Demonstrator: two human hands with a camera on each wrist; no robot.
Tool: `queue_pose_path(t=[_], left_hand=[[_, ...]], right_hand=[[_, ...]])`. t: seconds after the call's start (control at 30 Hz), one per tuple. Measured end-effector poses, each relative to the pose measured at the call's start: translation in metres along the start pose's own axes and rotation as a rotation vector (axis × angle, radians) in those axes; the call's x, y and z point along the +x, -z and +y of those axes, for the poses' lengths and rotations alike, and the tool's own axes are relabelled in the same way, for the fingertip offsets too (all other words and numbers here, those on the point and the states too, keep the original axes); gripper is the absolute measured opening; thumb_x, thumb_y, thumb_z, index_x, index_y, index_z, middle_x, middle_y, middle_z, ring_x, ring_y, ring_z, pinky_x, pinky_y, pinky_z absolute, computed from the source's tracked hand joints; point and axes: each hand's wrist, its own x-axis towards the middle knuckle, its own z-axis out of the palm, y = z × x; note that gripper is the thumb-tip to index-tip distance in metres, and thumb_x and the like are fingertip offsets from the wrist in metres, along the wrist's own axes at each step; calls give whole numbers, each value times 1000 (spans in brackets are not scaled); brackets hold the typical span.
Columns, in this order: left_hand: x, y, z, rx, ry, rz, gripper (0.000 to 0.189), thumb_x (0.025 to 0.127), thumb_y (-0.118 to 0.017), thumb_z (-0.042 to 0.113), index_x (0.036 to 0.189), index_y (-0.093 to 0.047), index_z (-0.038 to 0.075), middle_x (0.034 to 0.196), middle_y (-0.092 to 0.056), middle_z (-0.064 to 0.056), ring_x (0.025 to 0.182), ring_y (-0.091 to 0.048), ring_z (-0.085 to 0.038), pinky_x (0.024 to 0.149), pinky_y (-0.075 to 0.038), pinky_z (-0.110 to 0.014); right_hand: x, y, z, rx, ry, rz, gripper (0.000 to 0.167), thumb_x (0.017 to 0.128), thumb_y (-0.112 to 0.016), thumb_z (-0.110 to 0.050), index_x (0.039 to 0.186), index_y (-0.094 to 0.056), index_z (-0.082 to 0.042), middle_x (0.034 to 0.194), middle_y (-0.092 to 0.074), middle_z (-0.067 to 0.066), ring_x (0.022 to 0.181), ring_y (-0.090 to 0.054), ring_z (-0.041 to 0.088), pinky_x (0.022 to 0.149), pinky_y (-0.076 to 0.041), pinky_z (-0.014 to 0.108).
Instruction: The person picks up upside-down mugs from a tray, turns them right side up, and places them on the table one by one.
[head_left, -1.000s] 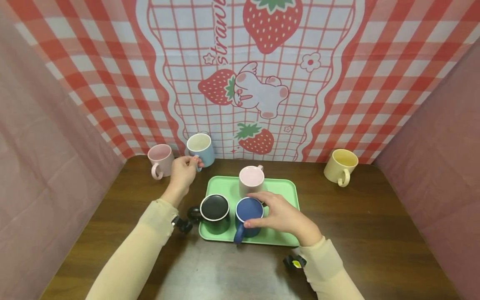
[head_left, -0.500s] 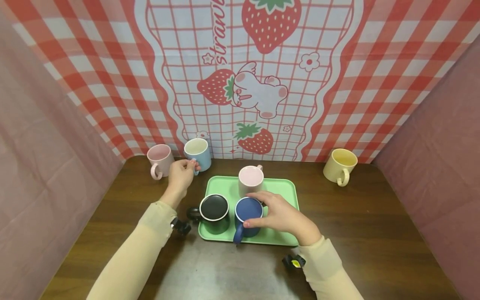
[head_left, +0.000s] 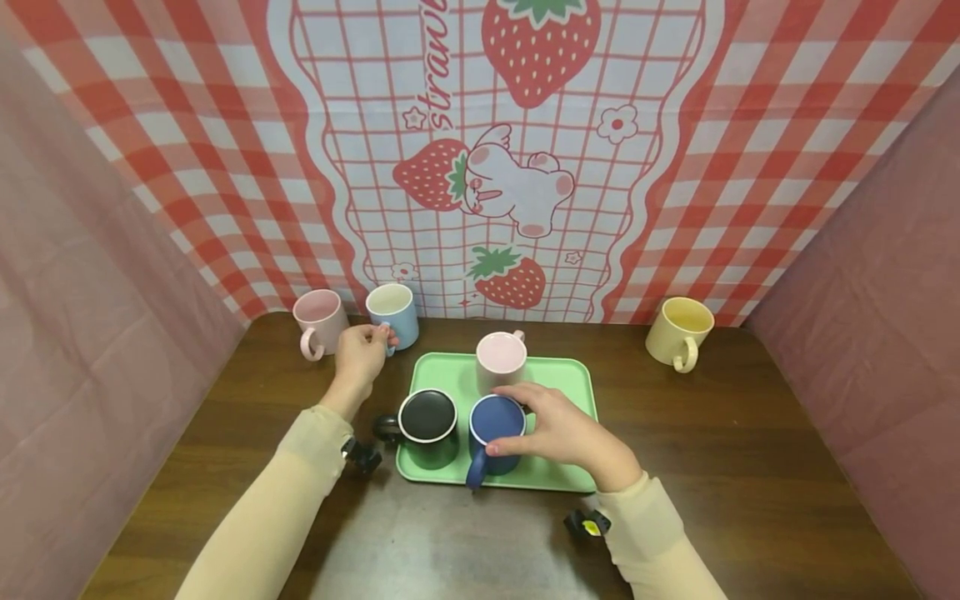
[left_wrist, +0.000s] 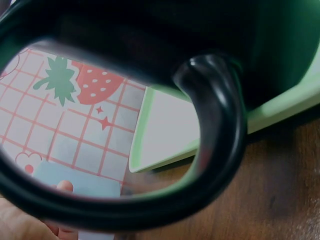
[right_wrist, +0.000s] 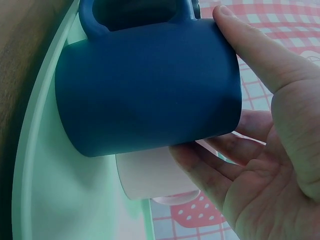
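My left hand [head_left: 362, 358] pinches the handle of a light blue mug [head_left: 403, 323], upright with a white inside, at the back left by the cloth. Whether its base touches the table cannot be told. In the left wrist view, the black mug's handle [left_wrist: 225, 130] covers much of that light blue mug [left_wrist: 97, 186]. My right hand [head_left: 562, 429] holds a dark blue mug [head_left: 495, 417] between thumb and fingers on the green tray [head_left: 573, 383]. This mug looks upside down, its handle towards me. A right wrist view shows the fingers round the dark blue mug [right_wrist: 150, 90].
Beside the dark blue mug stands a black mug [head_left: 429, 417], handle overhanging the tray's left edge. A pale pink mug [head_left: 501, 354] is behind them. Another pink mug [head_left: 321, 317] stands back left, a yellow mug [head_left: 678, 329] back right. A checked cloth [head_left: 750, 167] closes off the back.
The light blue mug has come down and slightly left, towards the pink mug, with my left hand on its handle. My right hand and the dark blue mug have stayed put.
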Motion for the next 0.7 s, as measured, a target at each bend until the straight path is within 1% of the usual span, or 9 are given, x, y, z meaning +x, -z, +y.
queue_pose_path(t=[0.1,0.2,0.37,0.53,0.7], left_hand=[[0,0,-2,5,1,0,30,113,-59,15,109,-77,-9,93,-81,-13,84,-72,-9,73,-53,-16],[0,1,-3,11,-2,5,30,113,-60,15,109,-77,-9,93,-81,-13,83,-72,-8,73,-53,-16],[-1,2,-5,32,1,18,30,113,-60,15,109,-77,-9,97,-81,-16,87,-75,-13,73,-52,-15],[-1,3,-8,62,-7,30,29,112,-62,15,109,-78,-8,99,-82,-17,88,-77,-14,72,-52,-13],[-1,5,-9,47,-4,17,29,112,-62,13,109,-78,-10,97,-82,-17,88,-77,-15,72,-52,-13]], right_hand=[[0,0,0,2,-1,-5,82,82,-97,-45,146,-67,-4,140,-71,12,123,-68,27,104,-57,49],[0,0,-1,6,-4,-6,83,82,-97,-45,147,-66,-4,140,-71,12,123,-68,28,104,-57,49],[0,0,0,6,-4,-6,83,82,-97,-45,147,-66,-4,140,-71,12,124,-68,27,104,-57,49],[0,0,2,16,-10,-6,83,81,-97,-46,147,-66,-5,140,-71,12,124,-67,27,104,-57,50],[0,-1,4,17,4,4,82,81,-97,-46,146,-67,-5,139,-72,10,124,-68,27,105,-56,50]])
